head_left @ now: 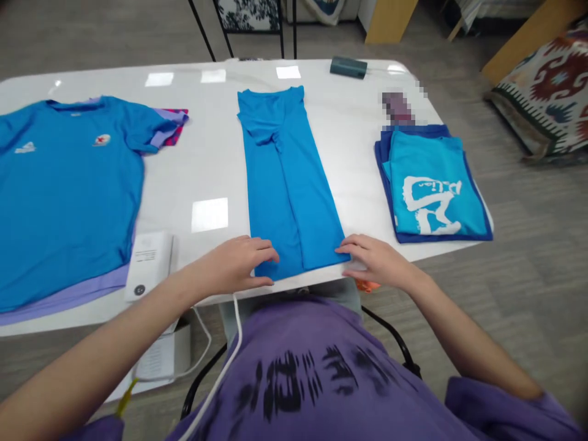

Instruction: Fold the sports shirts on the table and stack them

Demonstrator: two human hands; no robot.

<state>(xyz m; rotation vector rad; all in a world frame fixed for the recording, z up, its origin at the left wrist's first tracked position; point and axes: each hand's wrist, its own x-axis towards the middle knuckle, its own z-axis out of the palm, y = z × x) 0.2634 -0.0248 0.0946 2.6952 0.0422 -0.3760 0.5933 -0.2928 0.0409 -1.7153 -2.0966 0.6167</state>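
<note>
A blue shirt (285,196) lies folded lengthwise into a long strip on the white table, its sleeve turned in near the neck end and its hem towards me. At the hem's left corner, my left hand (243,263) rests with fingertips on the cloth and thumb apart, near the table edge. My right hand (376,260) is at the right corner, its fingertips touching the cloth there and its thumb spread away. Neither hand is closed round the fabric.
Left, a blue shirt (68,196) lies spread over purple cloth, beside a white box-like device (149,263). Right, a pile of folded shirts (436,184) has a white-printed turquoise one on top. A dark cylindrical object (348,67) lies at the far edge of the table (209,165).
</note>
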